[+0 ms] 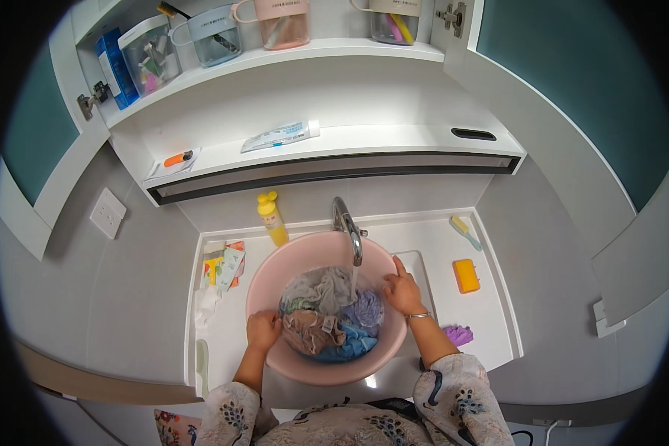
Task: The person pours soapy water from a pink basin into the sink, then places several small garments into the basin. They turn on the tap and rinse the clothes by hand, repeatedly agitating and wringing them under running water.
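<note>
A pink plastic basin [259, 286] stands in the white sink under the metal faucet [342, 215], which pours a stream of water into it. In the water lie wet clothes: a grey piece [327, 288], a tan piece [308, 332], a purple piece [367, 308] and a blue piece [357, 343]. My left hand [263, 330] is closed on the basin's left rim, fingers curled over the edge. On the right rim, my right hand [403, 288] grips with its thumb inward and a finger stretched along the outside.
Behind the basin stands a yellow bottle [273, 219]. To the right lie a brush [466, 232], an orange sponge [466, 276] and a purple cloth [458, 335]; packets [223, 266] lie left. Overhead, a white shelf [357, 137] holds a toothpaste tube [279, 137], below cups and open cabinet doors.
</note>
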Available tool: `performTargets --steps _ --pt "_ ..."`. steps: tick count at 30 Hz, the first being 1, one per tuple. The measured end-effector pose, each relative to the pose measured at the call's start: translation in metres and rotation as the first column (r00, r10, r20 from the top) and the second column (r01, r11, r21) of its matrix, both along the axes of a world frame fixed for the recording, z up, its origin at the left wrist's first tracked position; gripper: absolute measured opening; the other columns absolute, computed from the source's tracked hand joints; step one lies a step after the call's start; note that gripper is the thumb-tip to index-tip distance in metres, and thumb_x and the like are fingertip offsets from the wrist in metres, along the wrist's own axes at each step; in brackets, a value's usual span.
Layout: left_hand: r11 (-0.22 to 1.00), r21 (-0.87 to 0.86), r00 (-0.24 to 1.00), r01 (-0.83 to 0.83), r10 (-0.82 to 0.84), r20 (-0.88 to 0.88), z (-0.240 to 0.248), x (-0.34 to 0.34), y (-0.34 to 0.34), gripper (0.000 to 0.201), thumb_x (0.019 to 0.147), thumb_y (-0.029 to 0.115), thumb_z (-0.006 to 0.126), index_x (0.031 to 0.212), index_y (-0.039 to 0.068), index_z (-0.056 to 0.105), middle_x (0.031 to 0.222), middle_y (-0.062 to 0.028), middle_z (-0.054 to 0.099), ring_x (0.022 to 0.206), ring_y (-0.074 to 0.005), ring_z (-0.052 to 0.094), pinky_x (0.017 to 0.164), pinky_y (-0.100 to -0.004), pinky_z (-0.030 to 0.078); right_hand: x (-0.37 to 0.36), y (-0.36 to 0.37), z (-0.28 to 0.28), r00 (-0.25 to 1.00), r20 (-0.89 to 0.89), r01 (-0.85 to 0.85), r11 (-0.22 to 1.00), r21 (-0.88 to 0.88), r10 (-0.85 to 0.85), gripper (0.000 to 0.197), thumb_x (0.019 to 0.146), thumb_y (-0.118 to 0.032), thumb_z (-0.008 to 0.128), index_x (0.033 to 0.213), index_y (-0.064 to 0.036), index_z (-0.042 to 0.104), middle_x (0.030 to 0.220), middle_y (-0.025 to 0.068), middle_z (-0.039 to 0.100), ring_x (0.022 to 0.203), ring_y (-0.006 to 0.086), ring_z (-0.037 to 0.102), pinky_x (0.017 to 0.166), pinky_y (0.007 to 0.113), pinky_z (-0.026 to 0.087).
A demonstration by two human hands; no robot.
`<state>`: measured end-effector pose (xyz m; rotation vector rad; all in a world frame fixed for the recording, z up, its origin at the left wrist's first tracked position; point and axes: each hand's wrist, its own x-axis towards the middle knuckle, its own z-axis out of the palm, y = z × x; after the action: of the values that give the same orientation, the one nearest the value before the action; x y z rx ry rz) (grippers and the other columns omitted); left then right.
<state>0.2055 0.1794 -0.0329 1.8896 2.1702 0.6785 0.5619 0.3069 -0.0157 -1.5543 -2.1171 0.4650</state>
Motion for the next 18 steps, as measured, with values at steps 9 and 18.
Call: performTargets --steps 9,18 --pt "0.999 0.033 1.000 0.021 -0.020 -0.003 -0.0024 -0.0025 -0.0012 0.009 0.068 0.015 0.063 0.067 0.006 0.062 0.070 -0.0141 0.061 0.071 -0.0331 0.059 0.067 -0.0447 0.044 -0.0008 0.0020 -0.0028 1.000 -0.008 0.003 1.000 0.014 -0.003 0.025 0.068 -0.012 0.066 0.093 -0.0073 0.066 0.140 0.0145 0.034 0.094 0.0341 0.057 0.083 0.040 0.048" --pt "0.999 0.040 1.000 0.022 -0.023 0.021 0.0014 -0.0028 -0.0019 0.010 0.068 0.016 0.061 0.067 0.005 0.062 0.069 -0.0132 0.060 0.071 -0.0321 0.058 0.067 -0.0445 0.045 -0.0006 0.0002 -0.0019 1.000 0.014 0.018 1.000 -0.012 -0.018 0.026 0.070 -0.016 0.066 0.095 -0.0101 0.066 0.142 0.0145 0.032 0.100 0.0329 0.056 0.087 0.039 0.046"
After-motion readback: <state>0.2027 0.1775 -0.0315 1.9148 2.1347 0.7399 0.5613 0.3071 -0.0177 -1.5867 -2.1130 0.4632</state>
